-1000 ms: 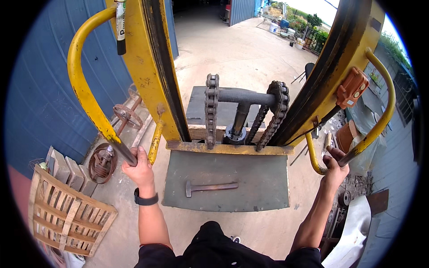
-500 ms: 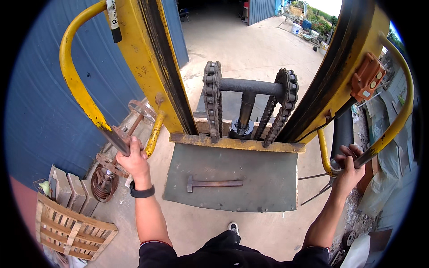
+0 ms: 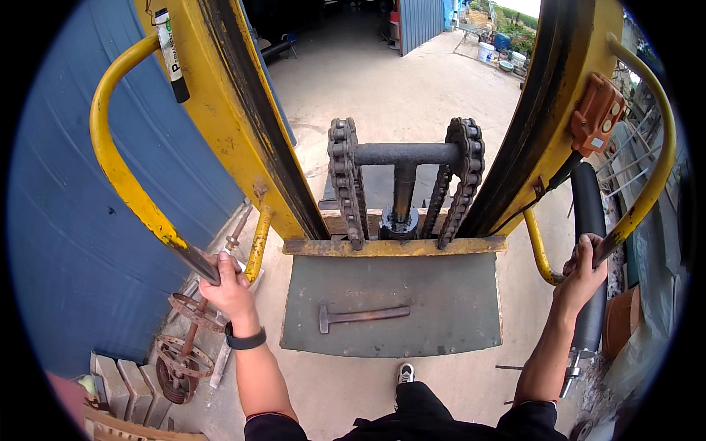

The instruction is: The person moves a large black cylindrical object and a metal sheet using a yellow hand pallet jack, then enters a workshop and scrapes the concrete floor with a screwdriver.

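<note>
My left hand point(image 3: 229, 288) is wrapped around the dark, worn lower end of the left yellow handle point(image 3: 121, 165). My right hand point(image 3: 581, 275) grips the matching part of the right yellow handle point(image 3: 668, 143). Both handles curve out from the yellow mast point(image 3: 213, 95) of a lifting truck. Between my arms lies a grey-green cover panel point(image 3: 456, 294), with a wooden-handled hammer point(image 3: 368, 315) resting on it, away from both hands. Beyond the panel, two thick chains point(image 3: 343, 173) hang over the ends of a dark crossbar point(image 3: 408, 153) on a central rod.
An orange push-button control box point(image 3: 597, 115) is fixed to the right upright. A blue corrugated wall point(image 3: 81, 220) runs close on the left, with rusty wheeled metal parts point(image 3: 187, 345) and slabs point(image 3: 132, 389) along it. On the right lies a black pipe point(image 3: 588, 257). Concrete floor stretches ahead toward a dark doorway point(image 3: 331, 22).
The truck and I have moved forward: the wooden pallet and rusty parts have slid down the view. My right fingers, looser before, now close around the handle. The hammer stays on the panel.
</note>
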Tool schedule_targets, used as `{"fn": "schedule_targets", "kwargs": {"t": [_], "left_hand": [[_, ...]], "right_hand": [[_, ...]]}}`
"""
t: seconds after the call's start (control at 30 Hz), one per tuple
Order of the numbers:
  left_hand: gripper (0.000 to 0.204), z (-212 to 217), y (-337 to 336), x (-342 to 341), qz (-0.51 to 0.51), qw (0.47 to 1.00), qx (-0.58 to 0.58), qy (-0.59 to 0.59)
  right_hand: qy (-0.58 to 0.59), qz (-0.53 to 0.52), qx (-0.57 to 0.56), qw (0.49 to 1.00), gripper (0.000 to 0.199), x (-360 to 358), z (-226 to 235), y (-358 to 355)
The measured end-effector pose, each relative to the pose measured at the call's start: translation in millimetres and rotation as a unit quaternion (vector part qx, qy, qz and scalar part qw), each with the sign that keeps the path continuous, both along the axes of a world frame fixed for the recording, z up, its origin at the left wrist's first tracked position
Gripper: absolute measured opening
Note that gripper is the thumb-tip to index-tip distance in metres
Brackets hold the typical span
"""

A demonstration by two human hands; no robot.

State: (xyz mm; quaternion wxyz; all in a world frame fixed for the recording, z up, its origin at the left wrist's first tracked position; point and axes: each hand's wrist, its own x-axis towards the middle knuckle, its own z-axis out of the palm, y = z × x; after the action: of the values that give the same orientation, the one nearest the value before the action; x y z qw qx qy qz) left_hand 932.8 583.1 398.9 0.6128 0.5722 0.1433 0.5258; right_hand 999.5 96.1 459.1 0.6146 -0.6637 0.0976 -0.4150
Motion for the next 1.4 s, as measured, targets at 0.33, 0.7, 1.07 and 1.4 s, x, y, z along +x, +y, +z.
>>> {"fn": "schedule_targets", "kwargs": {"t": [0.33,0.7,1.07,1.4], "left_hand": [[0.019,-27.6,20.7,175.9,0.062,0.997,0.031,-0.033],[0.025,-108.3,161.5,390.3,0.087,0.996,0.013,-0.007],[0.027,-133.0,211.1,444.4,0.057,0.996,0.054,0.036],[0.016,-186.8,202.9,445.3,0.034,0.996,0.058,-0.053]], "right_hand": [[0.016,-0.001,0.031,0.999,0.016,169.7,-17.2,21.1],[0.016,-0.086,0.051,0.995,0.018,376.5,-115.6,168.4],[0.002,-0.142,0.069,0.987,0.016,447.2,-140.7,221.5],[-0.054,-0.130,0.060,0.988,0.015,438.6,-207.1,214.8]]}}
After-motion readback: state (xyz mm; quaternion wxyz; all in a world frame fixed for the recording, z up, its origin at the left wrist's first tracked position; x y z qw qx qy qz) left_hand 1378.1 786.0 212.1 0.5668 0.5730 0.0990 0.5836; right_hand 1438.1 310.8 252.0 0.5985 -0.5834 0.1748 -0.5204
